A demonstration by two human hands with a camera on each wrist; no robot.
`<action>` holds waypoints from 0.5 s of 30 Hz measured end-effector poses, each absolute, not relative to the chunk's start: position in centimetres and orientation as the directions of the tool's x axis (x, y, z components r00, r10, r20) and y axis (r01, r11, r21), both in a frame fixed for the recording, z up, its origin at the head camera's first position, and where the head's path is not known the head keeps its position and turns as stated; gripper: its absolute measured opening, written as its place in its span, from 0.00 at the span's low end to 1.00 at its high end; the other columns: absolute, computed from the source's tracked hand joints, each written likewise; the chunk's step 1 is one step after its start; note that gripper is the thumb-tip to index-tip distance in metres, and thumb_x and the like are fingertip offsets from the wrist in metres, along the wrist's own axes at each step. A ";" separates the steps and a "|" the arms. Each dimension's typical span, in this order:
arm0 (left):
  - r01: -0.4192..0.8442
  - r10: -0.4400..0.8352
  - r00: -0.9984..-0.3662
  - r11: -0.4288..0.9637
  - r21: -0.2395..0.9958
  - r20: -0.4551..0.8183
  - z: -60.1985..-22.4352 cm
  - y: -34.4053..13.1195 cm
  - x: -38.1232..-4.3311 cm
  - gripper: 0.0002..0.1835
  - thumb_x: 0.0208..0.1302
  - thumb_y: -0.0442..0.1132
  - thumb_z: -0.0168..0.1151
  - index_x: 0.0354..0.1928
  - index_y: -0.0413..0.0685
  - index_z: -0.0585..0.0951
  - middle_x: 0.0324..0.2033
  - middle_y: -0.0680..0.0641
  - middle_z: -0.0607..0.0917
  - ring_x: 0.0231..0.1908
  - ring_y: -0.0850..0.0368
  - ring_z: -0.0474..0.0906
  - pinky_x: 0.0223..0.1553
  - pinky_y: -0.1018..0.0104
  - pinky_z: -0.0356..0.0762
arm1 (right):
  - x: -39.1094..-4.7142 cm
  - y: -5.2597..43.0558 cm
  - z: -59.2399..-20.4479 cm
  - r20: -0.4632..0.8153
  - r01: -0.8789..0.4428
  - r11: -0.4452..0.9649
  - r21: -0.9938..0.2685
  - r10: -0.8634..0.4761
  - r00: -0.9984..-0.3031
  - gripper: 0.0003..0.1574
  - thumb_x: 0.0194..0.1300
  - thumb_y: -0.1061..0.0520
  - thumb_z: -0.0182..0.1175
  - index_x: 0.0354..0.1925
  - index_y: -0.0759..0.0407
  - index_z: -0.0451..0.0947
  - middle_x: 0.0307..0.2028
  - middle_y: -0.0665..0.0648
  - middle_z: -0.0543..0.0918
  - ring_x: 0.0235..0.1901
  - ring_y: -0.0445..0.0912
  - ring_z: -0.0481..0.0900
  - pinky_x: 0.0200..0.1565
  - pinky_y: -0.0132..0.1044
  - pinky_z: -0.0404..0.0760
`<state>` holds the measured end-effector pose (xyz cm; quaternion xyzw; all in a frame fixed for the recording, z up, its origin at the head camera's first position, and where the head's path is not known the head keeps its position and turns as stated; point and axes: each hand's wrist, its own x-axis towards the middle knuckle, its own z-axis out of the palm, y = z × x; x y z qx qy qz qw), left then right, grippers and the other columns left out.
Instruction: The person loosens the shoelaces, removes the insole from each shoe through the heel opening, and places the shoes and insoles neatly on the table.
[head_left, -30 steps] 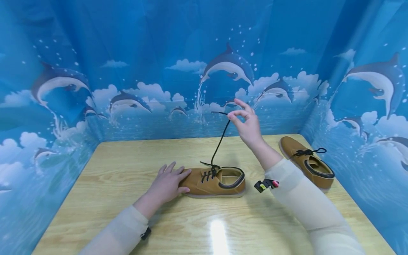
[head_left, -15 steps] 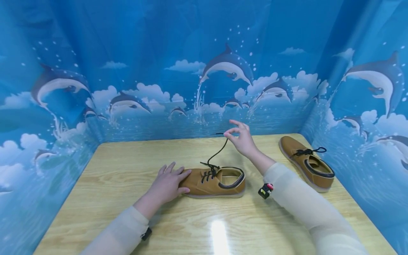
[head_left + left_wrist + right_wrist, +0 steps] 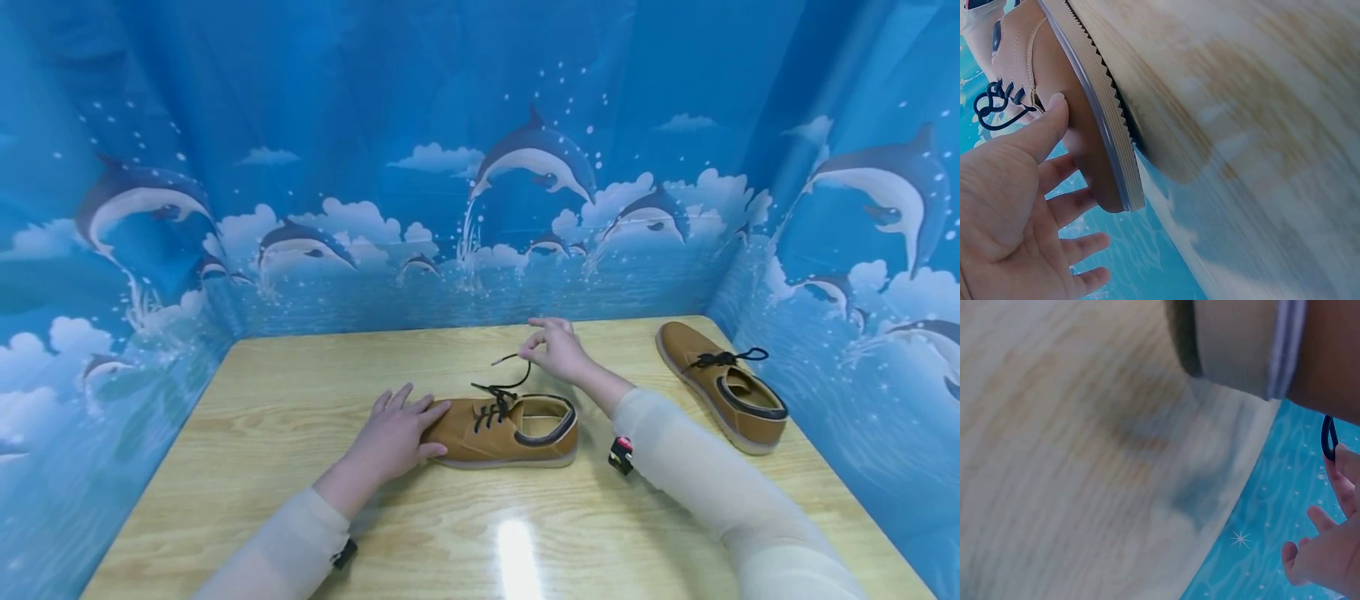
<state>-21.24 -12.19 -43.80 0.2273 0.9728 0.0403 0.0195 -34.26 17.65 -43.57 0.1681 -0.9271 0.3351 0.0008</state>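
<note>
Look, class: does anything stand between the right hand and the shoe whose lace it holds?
Nothing visible stands in the way: the pinched black lace runs from the right hand to the middle shoe. The left hand touches the toe; the other shoe lies off to the right.

Blue dolphin-print curtain (image 3: 352, 83) and wood-grain table (image 3: 247, 400).
Curtain — behind the grip and to both sides; table — beneath it, a white glare (image 3: 517, 558) on the near side.
</note>
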 end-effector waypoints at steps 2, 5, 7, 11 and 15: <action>0.441 0.445 -0.896 0.893 0.089 -0.019 -43.9 -12.2 -21.3 0.39 0.63 0.65 0.61 0.73 0.59 0.70 0.69 0.43 0.72 0.72 0.31 0.56 0.71 0.34 0.50 | -34.2 17.6 -43.9 0.094 -0.315 0.734 -0.601 -0.327 -0.940 0.09 0.67 0.52 0.67 0.33 0.55 0.87 0.73 0.62 0.64 0.74 0.65 0.47 0.69 0.70 0.45; 0.442 0.445 -0.895 0.893 0.089 -0.020 -43.9 -12.2 -21.3 0.38 0.63 0.65 0.61 0.73 0.59 0.70 0.69 0.43 0.72 0.72 0.32 0.56 0.71 0.34 0.50 | -34.0 17.6 -44.3 0.071 -0.326 0.746 -0.581 -0.352 -0.933 0.10 0.67 0.52 0.67 0.32 0.55 0.87 0.73 0.63 0.64 0.74 0.65 0.46 0.69 0.71 0.45; 0.442 0.445 -0.895 0.893 0.087 -0.019 -43.9 -12.2 -21.3 0.39 0.63 0.65 0.61 0.73 0.59 0.70 0.69 0.43 0.72 0.72 0.32 0.56 0.71 0.34 0.50 | -33.8 17.5 -44.4 0.062 -0.336 0.751 -0.568 -0.367 -0.928 0.10 0.68 0.52 0.66 0.32 0.57 0.87 0.73 0.63 0.64 0.74 0.65 0.45 0.68 0.71 0.45; 0.443 0.446 -0.895 0.892 0.088 -0.020 -43.8 -12.2 -21.3 0.39 0.63 0.64 0.61 0.73 0.59 0.69 0.69 0.43 0.72 0.72 0.32 0.55 0.71 0.34 0.50 | -33.6 17.5 -44.4 0.047 -0.342 0.760 -0.553 -0.381 -0.923 0.11 0.68 0.53 0.66 0.32 0.58 0.87 0.73 0.63 0.63 0.74 0.64 0.45 0.68 0.71 0.45; 0.444 0.448 -0.894 0.891 0.096 -0.018 -43.7 -12.2 -21.2 0.38 0.63 0.64 0.62 0.73 0.58 0.70 0.69 0.43 0.72 0.72 0.32 0.56 0.71 0.34 0.50 | -33.5 17.3 -44.5 0.029 -0.333 0.768 -0.547 -0.381 -0.924 0.10 0.67 0.53 0.67 0.31 0.57 0.87 0.73 0.63 0.63 0.74 0.64 0.45 0.69 0.70 0.45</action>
